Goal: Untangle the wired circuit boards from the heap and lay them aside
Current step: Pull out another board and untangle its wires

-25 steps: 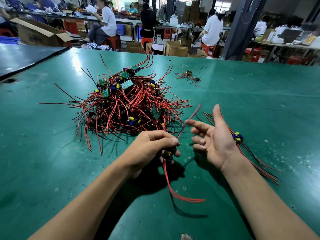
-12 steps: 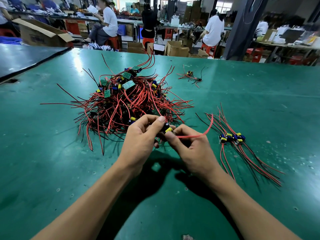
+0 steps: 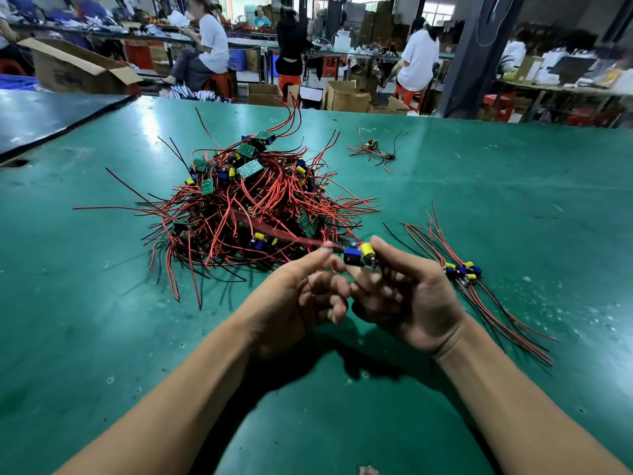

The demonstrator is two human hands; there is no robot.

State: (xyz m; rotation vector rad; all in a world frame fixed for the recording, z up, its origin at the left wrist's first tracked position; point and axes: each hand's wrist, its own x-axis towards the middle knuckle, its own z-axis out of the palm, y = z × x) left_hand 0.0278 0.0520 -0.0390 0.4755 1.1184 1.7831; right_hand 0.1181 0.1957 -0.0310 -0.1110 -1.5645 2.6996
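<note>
- Nearest, two bare forearms reach in from the near edge of the green table (image 3: 102, 337) and meet above its near middle.
- The left hand (image 3: 301, 296) is blurred. Its lower fingers are curled, and its thumb and forefinger pinch a red wire (image 3: 291, 237).
- That wire is smeared by motion and runs from the fingertips back to the left, toward the heap.
- The right hand (image 3: 411, 299) is palm up and grips a small circuit board (image 3: 358, 257) between the thumb on top and the fingers below. The board carries a blue part and a yellow cylinder and is just beside the left fingertips.
- Just right of the right hand, toward the right edge, a few sorted boards (image 3: 462, 269) lie side by side on the table. Their red and black wires fan out both toward the near-right corner and away.
- Beyond the hands, left of the table's middle, sits the heap (image 3: 253, 207) of green boards tangled in red and black wires.
- Farther on, near the far edge, a stray board (image 3: 371, 145) lies alone with its wires.
- Past the far edge stand a cardboard box (image 3: 78, 68) and seated people (image 3: 212, 42) at other benches.
</note>
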